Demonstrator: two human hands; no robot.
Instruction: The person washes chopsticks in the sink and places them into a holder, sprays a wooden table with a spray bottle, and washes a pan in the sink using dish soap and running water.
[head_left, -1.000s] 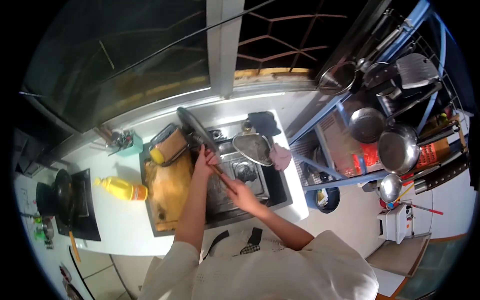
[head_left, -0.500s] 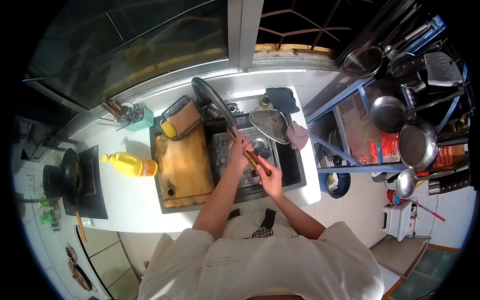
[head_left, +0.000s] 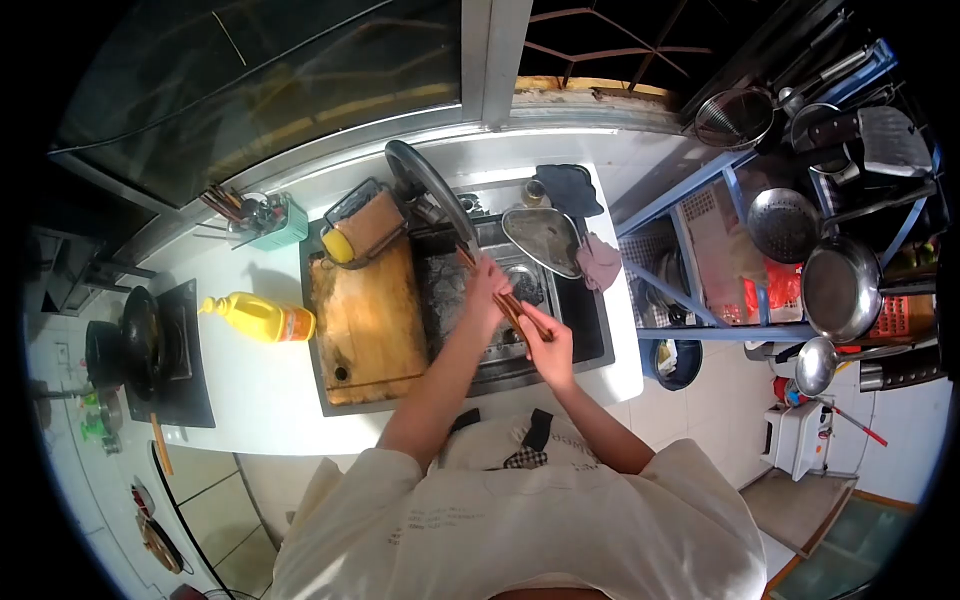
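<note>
Both hands are over the black sink (head_left: 597, 335), closed around a bundle of brown chopsticks (head_left: 512, 308) that slants down to the right. My left hand (head_left: 487, 283) wraps the upper part, just below the spout of the curved grey faucet (head_left: 440, 188). Around the lower ends, my right hand (head_left: 550, 350) has its fingers and thumb closed. Some tips stick out above my left hand. How many chopsticks there are cannot be made out. Behind the hands, the basin looks wet.
Left of the basin lies a wooden cutting board (head_left: 370, 320), with a wire rack (head_left: 375, 225) holding sponges behind it. A yellow jug (head_left: 260, 317) lies on the counter. To the right are a metal strainer (head_left: 542, 240) and a pinkish cloth (head_left: 598, 262). Pans (head_left: 840, 288) hang farther right.
The view has shifted slightly. Both hands stay closed on the chopsticks near the faucet, and my right hand's fingers have changed position a little at the lower ends.
</note>
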